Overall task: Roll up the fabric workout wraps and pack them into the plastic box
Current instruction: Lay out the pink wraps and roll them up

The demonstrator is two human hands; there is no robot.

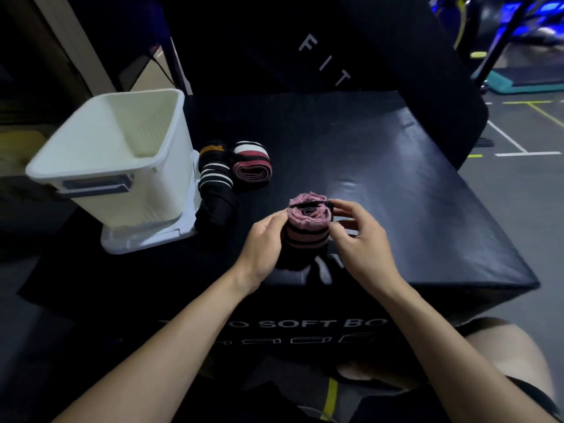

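**Pink wrap nearly rolled, box not yet filled**

Dim gym flooring with painted lines surrounds a black soft plyo box (381, 166) that serves as the table. At far left on it stands the white plastic box (100, 166), open-topped and set on what looks like its own lid; no wrap shows inside, though its floor is only partly visible. Just beside the box's right wall lie a black wrap with white and orange stripes (213, 172), partly loose at its near end, and a rolled maroon wrap with a white stripe (251, 166); the two touch each other.

Nearer the front edge, the left hand (262, 242) grips the side of an upright pink-and-black wrap (308, 221), its fingers curled round the roll. The right hand (357, 236) pinches a thin black strap across the roll's top, apparently securing it.

Judging by this, rolling is well along: one wrap looks finished, one is being closed, one may still need tidying. Packing seems not to have begun.

Open surface stretches to the right and behind the hands. The pink roll sits close to the front edge, and the path leftward to the box passes the two resting wraps.
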